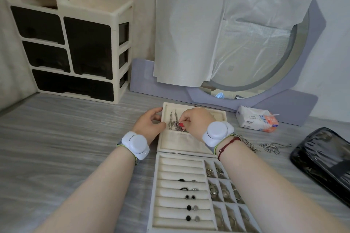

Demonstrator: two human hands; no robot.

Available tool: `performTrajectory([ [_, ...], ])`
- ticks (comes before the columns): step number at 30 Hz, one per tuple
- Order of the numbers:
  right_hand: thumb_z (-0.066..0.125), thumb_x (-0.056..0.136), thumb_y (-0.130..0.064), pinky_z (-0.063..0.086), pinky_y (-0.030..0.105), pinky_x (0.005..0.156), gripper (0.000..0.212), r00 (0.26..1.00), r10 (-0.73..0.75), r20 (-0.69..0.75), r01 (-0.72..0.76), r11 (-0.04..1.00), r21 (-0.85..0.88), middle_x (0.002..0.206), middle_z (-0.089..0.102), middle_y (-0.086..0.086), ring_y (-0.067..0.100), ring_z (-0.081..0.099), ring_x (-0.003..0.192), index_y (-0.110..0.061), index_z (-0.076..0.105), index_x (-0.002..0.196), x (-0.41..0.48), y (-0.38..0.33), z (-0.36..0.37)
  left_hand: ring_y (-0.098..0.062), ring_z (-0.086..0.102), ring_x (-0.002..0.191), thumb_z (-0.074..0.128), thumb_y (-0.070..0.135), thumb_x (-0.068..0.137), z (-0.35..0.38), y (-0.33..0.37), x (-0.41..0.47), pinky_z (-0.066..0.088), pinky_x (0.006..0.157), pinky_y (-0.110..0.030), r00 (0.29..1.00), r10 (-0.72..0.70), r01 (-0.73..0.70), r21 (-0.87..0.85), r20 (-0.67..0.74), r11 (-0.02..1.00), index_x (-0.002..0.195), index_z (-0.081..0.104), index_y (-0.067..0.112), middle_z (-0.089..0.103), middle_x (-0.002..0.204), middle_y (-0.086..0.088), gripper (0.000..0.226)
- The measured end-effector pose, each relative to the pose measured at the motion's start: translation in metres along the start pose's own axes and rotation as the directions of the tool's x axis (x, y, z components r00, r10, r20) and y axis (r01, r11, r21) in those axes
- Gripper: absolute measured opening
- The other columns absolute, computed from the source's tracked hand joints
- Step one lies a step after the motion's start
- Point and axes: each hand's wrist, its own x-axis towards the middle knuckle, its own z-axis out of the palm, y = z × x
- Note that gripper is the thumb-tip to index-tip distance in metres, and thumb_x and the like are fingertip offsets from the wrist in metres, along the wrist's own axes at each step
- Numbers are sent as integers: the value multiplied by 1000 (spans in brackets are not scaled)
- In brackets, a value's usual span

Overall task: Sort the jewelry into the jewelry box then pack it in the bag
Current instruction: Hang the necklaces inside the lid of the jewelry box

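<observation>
The cream jewelry box (180,223) lies open on the grey table, its lid (181,143) folded flat away from me. Rings and studs sit in the ring rolls, and earrings fill the small compartments (216,191). Silver chain necklaces (175,124) hang in the lid above its fabric pocket. My right hand (197,121) pinches one of these chains over the lid. My left hand (149,123) holds the lid's left edge. More silver chains (269,146) lie loose on the table to the right. The black glossy bag (325,161) lies at the far right.
A cream drawer organiser (75,43) stands at the back left. A round mirror (246,47) covered with white paper leans at the back. A tissue pack (255,119) lies in front of it, right of the lid.
</observation>
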Motion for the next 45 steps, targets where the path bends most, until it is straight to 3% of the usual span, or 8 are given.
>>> performTrajectory([
  [5,53,88,-5,49,29,86,20,996,43,83,-50,995,90,103,69,7,24,63,98,-8,71,98,-2,1,3,-17,62,84,62,15,71,1,4,-4,50,88,-37,999,43,-44,-64,-7,997,128,51,23,65,103,-9,59],
  [7,52,92,-13,41,23,73,22,989,57,138,-59,998,8,82,65,4,25,57,84,-13,68,77,-3,0,1,-17,61,81,63,13,72,0,4,-4,50,85,-37,998,57,-57,-81,-3,995,125,52,27,64,102,-10,56],
  [11,50,94,-22,21,27,49,47,976,61,209,-59,998,-16,54,29,1,19,28,53,-19,28,51,-7,-6,-1,-20,61,85,62,1,81,-1,3,-2,51,88,-39,998,65,-66,-66,-8,996,123,53,31,64,104,-13,53],
  [18,60,87,-26,43,29,81,6,987,-29,159,-3,980,199,78,56,-11,13,52,82,-23,61,83,-13,11,-5,-11,63,76,58,-2,85,-2,6,-4,50,74,-25,998,67,-67,-69,2,995,129,48,27,64,98,0,54],
  [27,54,89,-17,45,30,76,36,987,-149,-53,154,981,118,68,50,-12,15,53,74,-29,48,123,-15,9,8,-23,63,89,61,14,72,-2,7,-4,51,78,-31,996,83,-84,-117,-15,990,127,52,27,63,108,-11,57],
  [35,59,86,-13,47,26,81,10,980,-168,-106,179,978,105,87,55,-7,9,53,79,-15,68,88,-16,8,9,-29,64,97,60,19,69,-2,6,-3,52,90,-42,997,81,-82,-105,-14,991,128,51,29,64,109,-11,61],
  [41,61,84,-13,45,18,68,11,994,19,-110,21,936,351,78,64,-7,10,58,78,-24,63,80,-18,8,6,-26,64,88,60,-2,83,-4,2,-1,51,81,-37,994,103,-106,-125,-28,986,126,52,31,65,105,-7,54],
  [45,63,82,-15,48,24,84,13,998,67,-22,-54,930,364,80,65,-10,12,62,90,-24,72,79,-15,3,2,-18,64,84,59,-3,85,-5,2,0,49,74,-28,994,105,-107,-138,-22,985,131,50,24,64,100,1,54],
])
